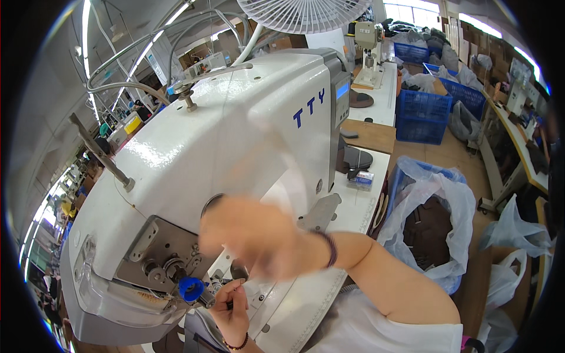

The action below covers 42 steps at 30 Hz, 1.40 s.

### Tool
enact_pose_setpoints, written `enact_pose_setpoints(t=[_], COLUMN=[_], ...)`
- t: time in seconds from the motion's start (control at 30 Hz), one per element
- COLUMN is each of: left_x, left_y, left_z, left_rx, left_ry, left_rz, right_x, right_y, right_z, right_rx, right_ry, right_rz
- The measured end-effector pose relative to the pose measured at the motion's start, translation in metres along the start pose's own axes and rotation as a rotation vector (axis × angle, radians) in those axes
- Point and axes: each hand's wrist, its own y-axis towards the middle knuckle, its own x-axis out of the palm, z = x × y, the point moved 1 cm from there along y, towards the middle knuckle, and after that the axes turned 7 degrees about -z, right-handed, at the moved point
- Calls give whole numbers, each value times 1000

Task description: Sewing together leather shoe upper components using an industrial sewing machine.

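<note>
A large white industrial sewing machine (176,147) fills the left and middle of the view. My left hand (231,312) is at the needle end of its head, beside a blue round knob (190,289). Thumb and forefinger are pinched together there; whatever lies between them is too small to name. Across the front of the machine passes my right hand (253,238), above the left one and smeared by motion, so its fingers cannot be read. Metal tension discs (173,267) show on the faceplate. The right hand and forearm hide part of the needle area.
A white worktable (318,288) runs under the machine, with a small box (361,180) on it. To the right stands a plastic-lined blue crate (465,235) of dark pieces. Farther back are stacked blue baskets (421,112), another sewing machine (369,53) and a fan (306,12).
</note>
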Motion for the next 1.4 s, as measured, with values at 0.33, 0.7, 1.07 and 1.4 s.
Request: enact_pose_setpoints(t=[0.33, 0.7, 1.07, 1.4], left_x=[-32, -21, -15, -13], left_y=[-38, -39, -36, -44], left_z=[41, 38, 44, 58], left_rx=[39, 126, 145, 148], left_ry=[-60, -18, 36, 100], left_rz=[-150, 105, 8, -27], right_x=[-13, -53, -115, -124], right_y=[-39, -19, 149, 158], right_z=[9, 33, 46, 52], right_rx=[312, -85, 450, 536], right_ry=[-32, -442, -165, -308], right_rz=[195, -176, -479, -333])
